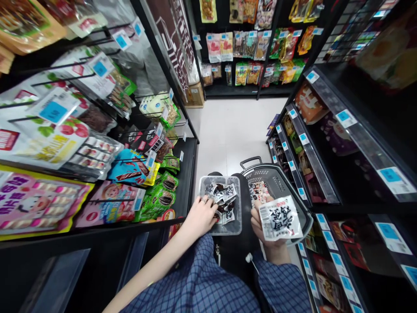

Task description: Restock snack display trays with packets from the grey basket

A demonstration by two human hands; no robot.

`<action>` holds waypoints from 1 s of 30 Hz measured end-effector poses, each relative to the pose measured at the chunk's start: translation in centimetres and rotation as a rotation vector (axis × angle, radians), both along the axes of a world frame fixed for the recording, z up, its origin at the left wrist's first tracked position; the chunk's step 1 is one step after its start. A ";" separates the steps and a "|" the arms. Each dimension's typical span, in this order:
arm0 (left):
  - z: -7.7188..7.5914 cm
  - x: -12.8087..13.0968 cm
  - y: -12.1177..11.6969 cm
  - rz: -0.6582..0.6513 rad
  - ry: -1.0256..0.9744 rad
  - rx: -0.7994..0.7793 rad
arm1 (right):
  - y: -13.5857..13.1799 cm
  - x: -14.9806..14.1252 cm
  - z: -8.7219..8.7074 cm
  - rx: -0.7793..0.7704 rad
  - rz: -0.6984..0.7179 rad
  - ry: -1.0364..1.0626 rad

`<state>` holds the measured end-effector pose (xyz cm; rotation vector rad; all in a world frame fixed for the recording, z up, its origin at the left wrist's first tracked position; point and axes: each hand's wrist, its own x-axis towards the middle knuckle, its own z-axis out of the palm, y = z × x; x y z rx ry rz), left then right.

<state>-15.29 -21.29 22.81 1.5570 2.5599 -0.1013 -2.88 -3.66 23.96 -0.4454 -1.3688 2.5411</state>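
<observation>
A clear plastic tub [240,204] rests on the person's dark-clad lap, holding several small white packets [224,193] with black print and dark brown contents. My left hand [201,215] reaches over its left rim, fingers curled down among the packets; the fingertips are partly hidden, so what they grip is unclear. On the right, my right hand [260,228] is closed on a white snack packet [280,218] with large black characters, held up above the shopping basket [280,182]. Part of the basket is hidden behind this hand and packet.
Hanging snack bags [55,139] fill the black rack on the left. A shelf unit [345,117] with price tags stands close on the right. Pale floor [228,126] runs ahead to more racks, with a cardboard box [194,95] beside them.
</observation>
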 end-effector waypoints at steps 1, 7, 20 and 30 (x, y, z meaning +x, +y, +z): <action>-0.6 0.0 0.0 -0.005 0.000 -0.024 | 0.2 0.1 0.3 -0.070 -0.049 0.010; -2.0 -0.2 0.5 -0.019 0.023 -0.107 | 3.4 1.3 -0.8 -0.277 -0.367 0.055; -1.5 -0.4 0.9 -0.009 -0.014 -0.150 | 9.5 0.2 -15.7 0.736 -0.383 -0.741; 2.0 -1.1 -0.6 0.494 -0.587 0.661 | 2.8 -2.0 -5.4 0.909 -0.147 -0.269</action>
